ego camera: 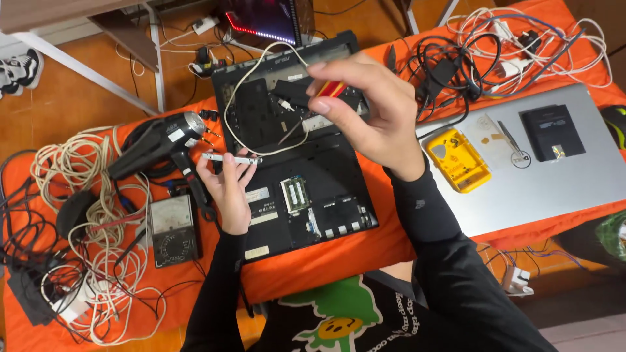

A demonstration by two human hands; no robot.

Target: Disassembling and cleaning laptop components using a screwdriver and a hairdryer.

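Note:
An opened black laptop base (pixel 306 195) lies upside down on the orange cloth in front of me. My left hand (pixel 229 189) rests at its left edge and pinches a thin silver metal strip (pixel 229 158) held level. My right hand (pixel 368 111) is raised above the laptop's upper half, fingers closed around a red and yellow screwdriver handle (pixel 329 89); its shaft points down to the left toward the open bay. A white cable (pixel 242 81) loops across the laptop's top.
A black hair dryer (pixel 160 142) and an analog multimeter (pixel 172 229) sit left of the laptop, beside tangled white cables (pixel 98 215). To the right lie a silver laptop lid (pixel 554 176), a yellow case (pixel 456 160), a black pack (pixel 552 132) and more cables (pixel 502 45).

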